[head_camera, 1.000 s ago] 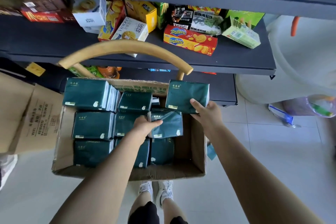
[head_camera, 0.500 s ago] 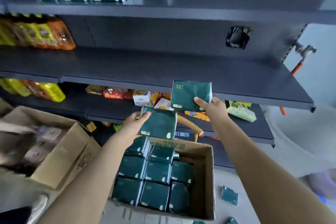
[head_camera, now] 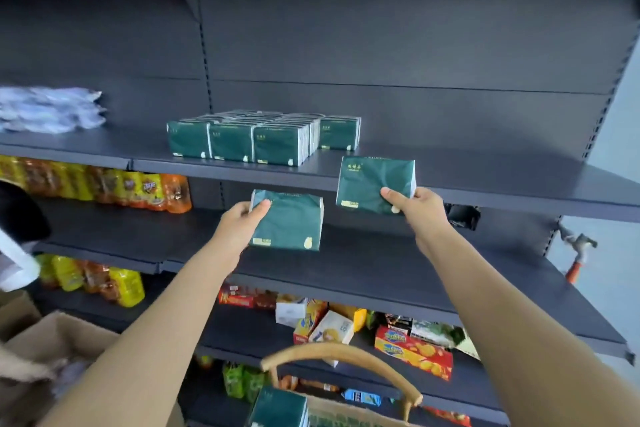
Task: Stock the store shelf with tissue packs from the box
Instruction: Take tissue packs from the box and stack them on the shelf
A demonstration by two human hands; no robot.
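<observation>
My left hand (head_camera: 242,222) grips a dark green tissue pack (head_camera: 291,222) by its left edge, held in the air in front of the second shelf. My right hand (head_camera: 412,208) pinches another green tissue pack (head_camera: 370,180) at its lower right corner, raised to the front edge of the upper dark shelf (head_camera: 485,177). Several matching packs stand in rows (head_camera: 259,139) on that shelf, left of the held pack. The cardboard box (head_camera: 332,416) sits at the bottom edge, with one pack (head_camera: 277,409) showing in it.
A curved wooden chair back (head_camera: 346,357) arches over the box. Snack boxes (head_camera: 412,350) fill the lower shelf, bottled drinks (head_camera: 104,187) the left shelves. Blue-white wrapped packs (head_camera: 48,107) lie at the upper shelf's left. Another carton (head_camera: 52,350) stands at bottom left.
Both hands rose from the box with a pack each, up to shelf height. The view tilted upward, so the box dropped to the bottom edge.
</observation>
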